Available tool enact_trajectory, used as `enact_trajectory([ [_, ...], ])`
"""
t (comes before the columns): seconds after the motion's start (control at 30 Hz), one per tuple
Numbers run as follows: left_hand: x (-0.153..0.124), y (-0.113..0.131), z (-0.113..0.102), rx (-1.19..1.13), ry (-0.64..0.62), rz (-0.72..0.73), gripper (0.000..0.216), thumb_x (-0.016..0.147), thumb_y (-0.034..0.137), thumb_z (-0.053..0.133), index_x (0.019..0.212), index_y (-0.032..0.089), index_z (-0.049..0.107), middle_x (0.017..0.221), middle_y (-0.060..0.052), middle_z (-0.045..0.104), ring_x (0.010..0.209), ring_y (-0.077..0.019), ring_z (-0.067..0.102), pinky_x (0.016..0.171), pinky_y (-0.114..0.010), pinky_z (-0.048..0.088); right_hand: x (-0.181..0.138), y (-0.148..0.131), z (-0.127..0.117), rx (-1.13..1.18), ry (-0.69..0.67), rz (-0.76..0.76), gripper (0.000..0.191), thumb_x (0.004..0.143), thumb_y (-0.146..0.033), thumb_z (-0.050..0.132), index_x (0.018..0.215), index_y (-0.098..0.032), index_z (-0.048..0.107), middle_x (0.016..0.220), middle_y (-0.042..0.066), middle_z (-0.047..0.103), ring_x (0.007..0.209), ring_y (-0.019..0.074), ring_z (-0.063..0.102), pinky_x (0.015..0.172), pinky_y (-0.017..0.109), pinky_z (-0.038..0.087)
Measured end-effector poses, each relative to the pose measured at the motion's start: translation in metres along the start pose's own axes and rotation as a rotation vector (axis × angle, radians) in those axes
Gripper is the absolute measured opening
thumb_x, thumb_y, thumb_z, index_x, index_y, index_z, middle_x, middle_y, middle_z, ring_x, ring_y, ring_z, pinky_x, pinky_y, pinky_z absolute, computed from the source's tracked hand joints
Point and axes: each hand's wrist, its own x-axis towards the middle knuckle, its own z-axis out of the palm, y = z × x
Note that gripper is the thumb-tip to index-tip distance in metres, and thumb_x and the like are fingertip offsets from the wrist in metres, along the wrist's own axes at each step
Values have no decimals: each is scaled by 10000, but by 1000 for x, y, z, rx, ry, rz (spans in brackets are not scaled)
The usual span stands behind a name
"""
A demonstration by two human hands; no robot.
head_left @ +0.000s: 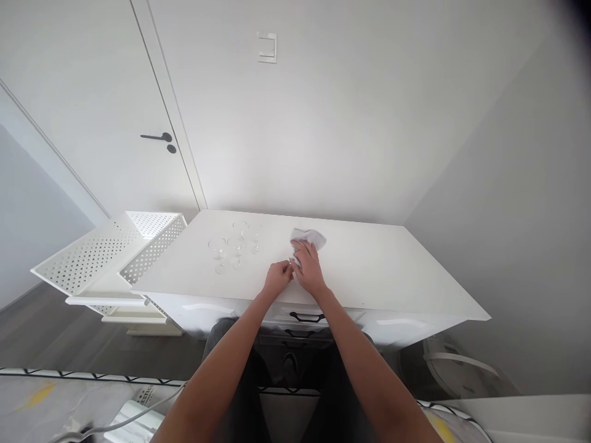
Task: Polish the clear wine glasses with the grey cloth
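Observation:
A small light grey cloth (311, 237) lies on the white table (392, 271) near its middle. My right hand (307, 267) rests flat on the near edge of the cloth, fingers stretched over it. My left hand (277, 277) sits just left of it on the tabletop, fingers curled in a pinch at the cloth's near corner; what it pinches is too small to make out. Left of the hands stand several clear stemmed glasses (235, 245), upright and close together.
A white perforated basket rack (106, 258) stands against the table's left end. Behind it is a white door with a black handle (159, 138). Black drawer handles (307, 317) show under the table's front edge. Grey walls close in behind and on the right.

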Motion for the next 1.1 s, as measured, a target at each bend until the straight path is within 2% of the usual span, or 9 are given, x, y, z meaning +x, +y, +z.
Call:
enact_trajectory([
  [0.07,-1,0,0,10,10,6,354,939,331,465,607,220,520,616,-25,653,577,-176,543,624,-307,387,12,-4,-5,-189,-180,-136,52,877,-277,641,926,-261,651,1331,85,666,1405,341,440,1206,583,227],
  [0.17,-1,0,2,27,23,21,308,898,317,523,606,226,562,605,-37,650,562,-193,535,624,-317,364,40,-3,-13,-262,-388,-149,96,813,-220,695,887,-280,702,1004,68,723,1171,317,580,1143,549,310],
  [0.3,-4,1,4,57,15,66,308,874,407,612,618,237,589,563,-39,615,565,-212,545,627,-316,352,76,-2,-24,-210,-559,136,275,671,-220,820,528,-248,586,520,-14,529,676,200,543,784,387,453],
  [0.47,-8,4,1,103,-20,117,374,924,414,576,603,222,569,588,-32,629,582,-197,556,640,-317,358,88,-5,-42,257,-795,568,200,775,-321,726,691,-140,725,728,56,719,671,180,619,673,336,465],
  [0.57,-8,4,-3,34,-44,116,385,926,419,577,604,210,595,587,-22,621,581,-181,547,650,-311,381,73,-1,-40,525,-656,601,311,817,-401,662,724,-108,709,758,108,715,741,232,658,716,401,509],
  [0.83,-3,3,-2,-304,14,33,437,912,500,550,601,199,492,560,0,513,572,-137,458,603,-288,387,30,0,31,869,256,516,438,880,-614,525,1054,-239,668,1133,104,709,963,265,685,819,419,573],
  [0.93,-2,2,0,-319,79,-12,366,865,404,547,586,202,421,556,1,467,574,-127,409,566,-283,352,15,-13,57,542,397,392,518,975,-602,393,1342,-286,577,1355,99,617,1137,259,641,867,391,568],
  [1.03,-3,0,1,-296,104,-44,323,828,336,544,578,207,385,525,7,426,561,-115,343,534,-280,294,10,-21,64,14,309,192,560,978,-437,500,1514,-291,431,1569,128,417,1405,283,453,1061,442,485],
  [1.1,-3,0,1,-284,101,-42,265,820,305,544,607,202,426,544,7,470,566,-115,353,541,-280,291,18,-22,59,-345,215,76,532,946,-316,535,1473,-253,502,1591,154,374,1445,320,384,1105,492,438],
])
